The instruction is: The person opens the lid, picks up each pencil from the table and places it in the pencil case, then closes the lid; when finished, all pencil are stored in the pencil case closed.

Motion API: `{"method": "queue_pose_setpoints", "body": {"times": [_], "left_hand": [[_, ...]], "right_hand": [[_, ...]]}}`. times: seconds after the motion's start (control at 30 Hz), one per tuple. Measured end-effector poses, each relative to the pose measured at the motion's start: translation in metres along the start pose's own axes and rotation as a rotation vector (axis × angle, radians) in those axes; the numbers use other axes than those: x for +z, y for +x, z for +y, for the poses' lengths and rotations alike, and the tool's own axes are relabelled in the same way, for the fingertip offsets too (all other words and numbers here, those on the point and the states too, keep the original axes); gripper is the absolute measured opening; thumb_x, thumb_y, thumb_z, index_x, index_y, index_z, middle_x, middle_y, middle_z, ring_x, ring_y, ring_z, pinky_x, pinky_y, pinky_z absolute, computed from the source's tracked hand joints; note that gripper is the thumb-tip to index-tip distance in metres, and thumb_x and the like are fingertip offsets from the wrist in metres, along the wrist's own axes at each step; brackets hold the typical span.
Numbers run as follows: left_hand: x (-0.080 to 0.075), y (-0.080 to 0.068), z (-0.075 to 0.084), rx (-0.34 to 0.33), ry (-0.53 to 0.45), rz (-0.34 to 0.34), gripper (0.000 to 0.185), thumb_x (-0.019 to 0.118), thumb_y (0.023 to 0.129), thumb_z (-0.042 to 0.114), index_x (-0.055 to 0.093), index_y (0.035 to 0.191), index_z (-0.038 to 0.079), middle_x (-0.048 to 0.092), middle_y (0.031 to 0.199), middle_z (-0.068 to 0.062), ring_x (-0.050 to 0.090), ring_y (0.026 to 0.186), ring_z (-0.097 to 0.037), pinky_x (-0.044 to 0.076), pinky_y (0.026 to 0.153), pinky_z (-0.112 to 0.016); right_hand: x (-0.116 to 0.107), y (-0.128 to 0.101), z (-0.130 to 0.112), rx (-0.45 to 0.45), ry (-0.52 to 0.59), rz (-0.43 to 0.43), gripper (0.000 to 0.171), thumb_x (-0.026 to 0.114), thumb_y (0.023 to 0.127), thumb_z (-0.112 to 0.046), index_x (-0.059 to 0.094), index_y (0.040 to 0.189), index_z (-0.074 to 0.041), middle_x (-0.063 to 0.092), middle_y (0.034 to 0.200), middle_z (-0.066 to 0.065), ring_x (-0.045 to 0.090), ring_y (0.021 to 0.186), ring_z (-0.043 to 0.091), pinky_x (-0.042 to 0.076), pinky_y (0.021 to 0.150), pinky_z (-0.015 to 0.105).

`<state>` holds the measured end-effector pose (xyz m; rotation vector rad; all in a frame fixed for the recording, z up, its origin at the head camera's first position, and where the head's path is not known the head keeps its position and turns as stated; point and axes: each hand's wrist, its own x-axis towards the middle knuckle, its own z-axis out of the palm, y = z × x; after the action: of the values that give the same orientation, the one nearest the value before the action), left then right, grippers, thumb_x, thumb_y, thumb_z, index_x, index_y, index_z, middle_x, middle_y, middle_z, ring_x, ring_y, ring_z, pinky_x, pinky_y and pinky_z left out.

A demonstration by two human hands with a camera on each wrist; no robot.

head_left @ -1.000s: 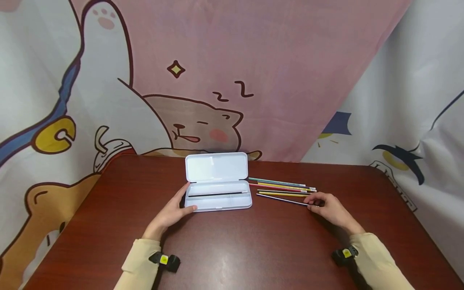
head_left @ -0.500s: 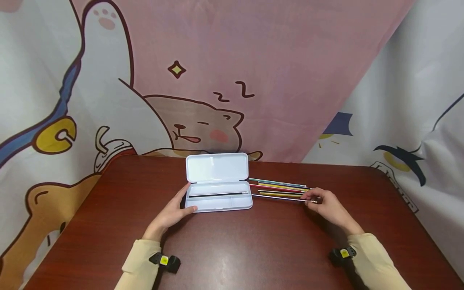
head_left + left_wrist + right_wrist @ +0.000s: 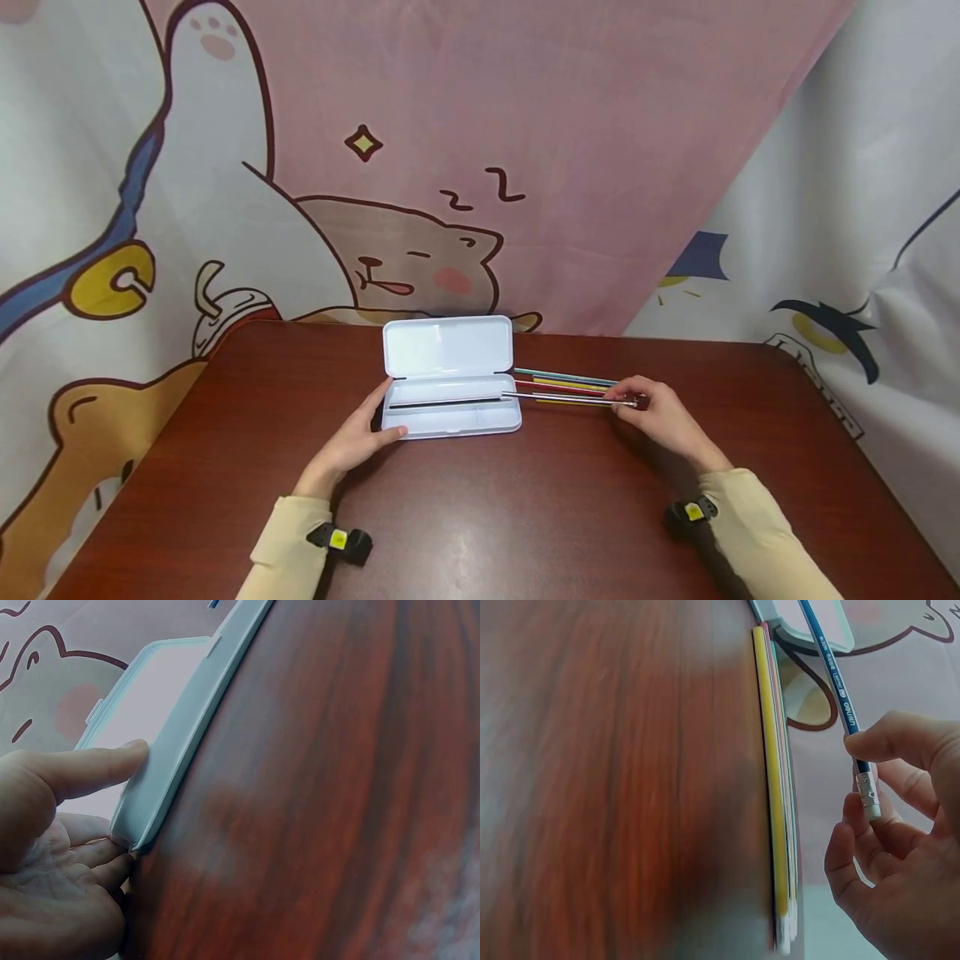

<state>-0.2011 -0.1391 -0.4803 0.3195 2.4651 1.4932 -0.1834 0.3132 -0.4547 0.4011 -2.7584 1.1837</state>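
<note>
Right hand [image 3: 660, 417] pinches pencil [image 3: 562, 399] over case [image 3: 450, 417].

Left hand [image 3: 352, 437], lower left of centre, lies with relaxed fingers [image 3: 97, 766] spread; right hand [image 3: 660, 417], right of centre, pinches with curled fingers [image 3: 907, 742].

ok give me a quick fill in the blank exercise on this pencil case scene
1. The right hand pinches a blue pencil near its ____ end.
2. The lid of the white pencil case stands ____.
3. The left hand touches the case's ____ end.
4. The loose pencils lie on the ____.

Missing words: eraser; open; left; table
</note>
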Motion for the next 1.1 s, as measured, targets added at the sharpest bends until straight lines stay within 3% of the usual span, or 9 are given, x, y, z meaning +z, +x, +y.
{"method": "queue_pose_setpoints", "body": {"times": [0.3,0.6,0.8,0.9,1.1], "left_hand": [[0.001,-0.001,0.0,-0.011,-0.002,0.0,0.084,0.07,0.087,0.012,0.019,0.154,0.005,0.015,0.157,-0.021,0.012,0.143,-0.037,0.01,0.111,-0.057],[0.0,0.0,-0.002,0.006,0.0,-0.001,0.084,0.07,0.087,0.012,0.019,0.153,0.004,0.015,0.157,-0.022,0.012,0.143,-0.038,0.01,0.111,-0.057],[0.0,0.0,-0.002,0.004,0.004,0.003,0.085,0.07,0.087,0.011,0.018,0.154,0.004,0.015,0.157,-0.022,0.013,0.143,-0.037,0.011,0.112,-0.056],[0.0,0.0,-0.002,0.003,0.006,0.005,0.085,0.07,0.087,0.011,0.019,0.154,0.004,0.016,0.157,-0.021,0.013,0.143,-0.037,0.011,0.112,-0.056],[0.0,0.0,0.0,-0.005,0.0,0.003,0.085,0.071,0.087,0.012,0.019,0.154,0.005,0.015,0.157,-0.021,0.012,0.143,-0.037,0.01,0.111,-0.057]], "right_hand": [[0.023,0.018,-0.012,-0.027,0.069,-0.026,0.016,0.068,0.082,0.005,0.071,0.096,-0.004,0.064,0.094,0.005,0.056,0.084,0.019,0.047,0.069,0.025],[0.044,0.032,-0.025,-0.074,0.103,-0.034,0.017,0.069,0.081,0.004,0.072,0.095,-0.006,0.065,0.092,0.001,0.057,0.086,0.018,0.046,0.075,0.034],[0.051,0.037,-0.044,-0.083,0.132,-0.046,0.016,0.067,0.081,0.007,0.071,0.094,0.0,0.065,0.091,0.008,0.057,0.086,0.025,0.047,0.074,0.044],[0.059,0.042,-0.037,-0.089,0.15,-0.049,0.016,0.068,0.081,0.005,0.072,0.095,-0.002,0.065,0.093,0.005,0.058,0.087,0.022,0.048,0.074,0.04],[0.07,0.051,-0.046,-0.092,0.198,-0.057,0.015,0.069,0.081,0.004,0.072,0.094,-0.002,0.065,0.09,0.005,0.058,0.084,0.02,0.049,0.071,0.032]]}}
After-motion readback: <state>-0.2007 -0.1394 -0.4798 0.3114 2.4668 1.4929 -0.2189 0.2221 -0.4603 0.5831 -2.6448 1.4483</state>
